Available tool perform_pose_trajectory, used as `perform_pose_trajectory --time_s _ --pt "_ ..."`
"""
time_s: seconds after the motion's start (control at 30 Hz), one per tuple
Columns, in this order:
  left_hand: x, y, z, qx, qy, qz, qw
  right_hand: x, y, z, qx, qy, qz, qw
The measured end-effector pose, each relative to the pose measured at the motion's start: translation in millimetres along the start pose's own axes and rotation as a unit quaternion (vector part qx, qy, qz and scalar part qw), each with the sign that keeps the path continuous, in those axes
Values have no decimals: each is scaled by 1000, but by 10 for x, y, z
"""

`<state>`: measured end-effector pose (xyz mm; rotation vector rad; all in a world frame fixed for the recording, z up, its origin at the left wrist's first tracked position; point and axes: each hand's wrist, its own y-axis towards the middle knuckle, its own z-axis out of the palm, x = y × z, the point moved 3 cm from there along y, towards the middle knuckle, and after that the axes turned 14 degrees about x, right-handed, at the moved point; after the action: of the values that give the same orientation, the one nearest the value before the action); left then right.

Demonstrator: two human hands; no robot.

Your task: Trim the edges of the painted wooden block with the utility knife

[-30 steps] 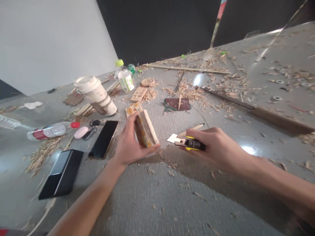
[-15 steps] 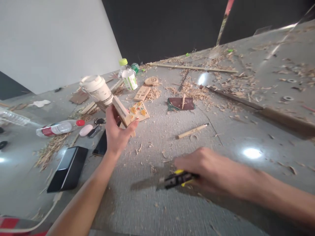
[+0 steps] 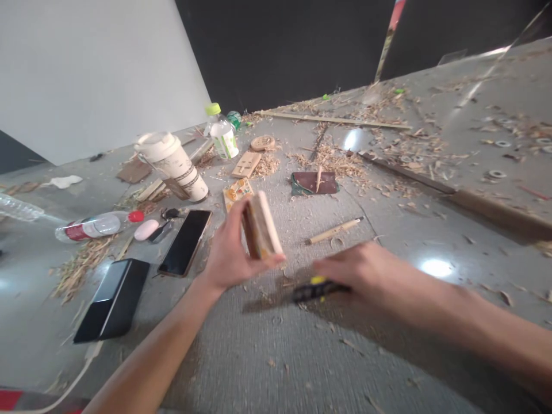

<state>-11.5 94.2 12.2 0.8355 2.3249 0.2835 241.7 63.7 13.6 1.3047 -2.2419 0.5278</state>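
My left hand (image 3: pixel 230 253) grips a pale wooden block (image 3: pixel 265 227) with a darker inner side, held tilted above the table, fingers behind it and thumb along its lower edge. In my right hand (image 3: pixel 366 270) is a black and yellow utility knife (image 3: pixel 311 290), pointing left over the table. Motion blurs the knife, so its blade is not clear. Partly behind the block lies a thin wooden piece with orange decoration (image 3: pixel 236 192). A wooden pen-like tool with a dark tip (image 3: pixel 334 231) rests just beyond my right hand.
At left are a phone (image 3: pixel 185 241), a black folded device (image 3: pixel 112 299) on a cable, a lying bottle (image 3: pixel 97 225) and a lidded cup (image 3: pixel 172 164). Farther back stand a green-capped bottle (image 3: pixel 223 135) and a dark red pouch (image 3: pixel 314 182). Shavings (image 3: pixel 338 161) litter the table.
My left hand has brought the wooden block right and nearer, away from the cup, turning it more upright. The phone and cup are now uncovered. My right hand with the knife has shifted slightly.
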Motion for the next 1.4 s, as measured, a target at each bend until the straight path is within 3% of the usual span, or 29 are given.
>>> perform_pose_trajectory --time_s 0.07,0.17,0.3,0.47,0.63,1.13,1.4 --pt "136 -17 -76 -56 -37 -36 997 75 -7 38 60 14 -35 997" --pt "304 -59 -142 -90 -35 -63 993 58 -36 -2 7 -16 -41 999" --pt "275 -82 -102 -43 16 -60 997 -84 -61 -73 -110 -78 -4 991" --pt "2 -63 -37 36 77 21 996 -119 -67 -80 -149 -102 25 983" --pt "-62 -68 -45 68 93 65 991 -103 -87 -87 -148 -106 39 983" --pt "-56 -55 -77 69 101 73 990 -90 -77 -146 -142 -52 -3 988" --pt "-58 -50 -76 81 101 67 989 -23 -32 -146 -100 -40 -36 994"
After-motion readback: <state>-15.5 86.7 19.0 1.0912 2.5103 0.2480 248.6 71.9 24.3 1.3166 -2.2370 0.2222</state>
